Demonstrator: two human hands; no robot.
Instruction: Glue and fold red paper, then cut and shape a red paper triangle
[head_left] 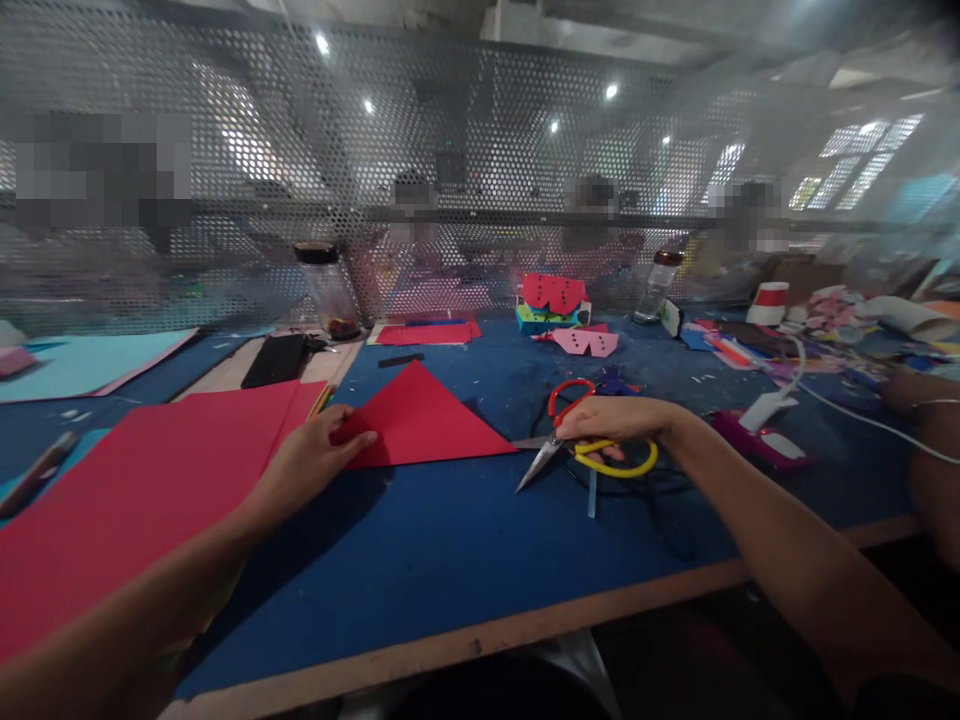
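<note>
My left hand (311, 460) pinches the left corner of a folded red paper triangle (424, 420) that lies on the blue table top (450, 540). To its left sit large red paper sheets (135, 490). My right hand (611, 420) rests closed over a pair of scissors (559, 440) with one red and one yellow handle loop. The scissor blades point left and down toward the table, just right of the triangle's tip.
A perforated metal screen (420, 170) runs across the back, with people behind it. Paper craft pieces (559, 300), two jars (330, 290), a black pouch (277, 360), light blue paper (82, 360) and a white cable (855, 410) lie on the table. Another person's arm (930, 420) is at right.
</note>
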